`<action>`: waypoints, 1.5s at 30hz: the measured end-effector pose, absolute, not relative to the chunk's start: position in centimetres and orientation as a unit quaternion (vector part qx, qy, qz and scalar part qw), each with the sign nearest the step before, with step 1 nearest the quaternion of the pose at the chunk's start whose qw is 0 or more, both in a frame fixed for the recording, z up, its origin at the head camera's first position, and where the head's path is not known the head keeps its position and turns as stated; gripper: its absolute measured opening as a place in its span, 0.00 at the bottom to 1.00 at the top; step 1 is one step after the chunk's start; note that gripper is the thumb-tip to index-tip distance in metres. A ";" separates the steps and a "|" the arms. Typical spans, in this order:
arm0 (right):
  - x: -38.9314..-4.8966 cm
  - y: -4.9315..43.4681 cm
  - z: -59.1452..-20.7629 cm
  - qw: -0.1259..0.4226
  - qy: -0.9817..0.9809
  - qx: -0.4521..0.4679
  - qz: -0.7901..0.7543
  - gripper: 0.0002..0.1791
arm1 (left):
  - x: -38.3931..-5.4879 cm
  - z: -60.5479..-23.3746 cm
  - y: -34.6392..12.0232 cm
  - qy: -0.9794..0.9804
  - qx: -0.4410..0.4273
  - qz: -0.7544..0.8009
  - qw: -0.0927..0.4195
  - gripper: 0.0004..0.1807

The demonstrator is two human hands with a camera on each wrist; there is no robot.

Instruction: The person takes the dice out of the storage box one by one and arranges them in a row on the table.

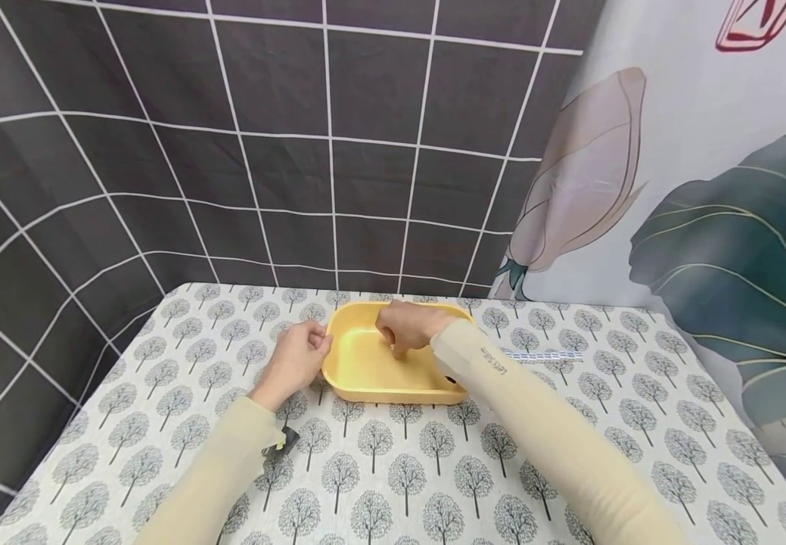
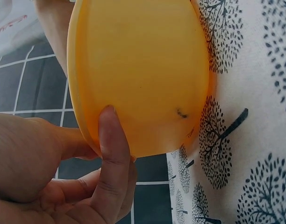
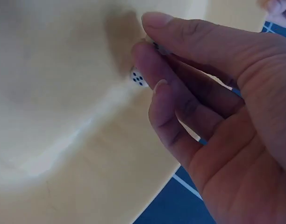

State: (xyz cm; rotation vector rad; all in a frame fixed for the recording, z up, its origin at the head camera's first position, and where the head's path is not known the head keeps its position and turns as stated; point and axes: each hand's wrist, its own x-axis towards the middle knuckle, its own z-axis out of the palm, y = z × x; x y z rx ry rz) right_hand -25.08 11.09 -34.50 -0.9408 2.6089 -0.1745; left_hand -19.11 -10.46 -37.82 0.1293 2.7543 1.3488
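A yellow plastic basin [image 1: 393,395] with rounded corners sits on the table. My left hand [image 1: 299,356] pinches its left rim; in the left wrist view a finger [image 2: 116,140] lies against the basin's outer wall. My right hand [image 1: 409,325] reaches down inside the basin. Between its thumb and forefinger it pinches a small white die [image 3: 157,45], mostly covered by the fingers in the right wrist view. A second white die [image 3: 138,77] with dark pips shows just beyond the fingertips, partly hidden by them.
The table is covered with a white tree-print cloth [image 1: 406,477]. A thin blue-and-white strip [image 1: 545,356] lies right of the basin, partly behind the right sleeve. A dark tiled-pattern curtain [image 1: 284,174] hangs behind the table, and a floral curtain [image 1: 590,166] stands at the right.
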 end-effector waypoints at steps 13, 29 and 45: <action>-23.7 14.6 -32.5 0.127 0.909 -0.356 -0.176 0.07 | -19.3 -37.9 -10.4 0.899 0.043 0.434 0.034 0.12; -21.6 20.3 -31.8 0.080 0.923 -0.277 -0.256 0.10 | -19.3 -38.2 -10.6 0.902 0.047 0.427 0.033 0.12; -19.7 25.8 -31.7 -0.004 0.935 -0.233 -0.268 0.10 | -19.0 -37.9 -10.5 0.903 0.043 0.427 0.035 0.11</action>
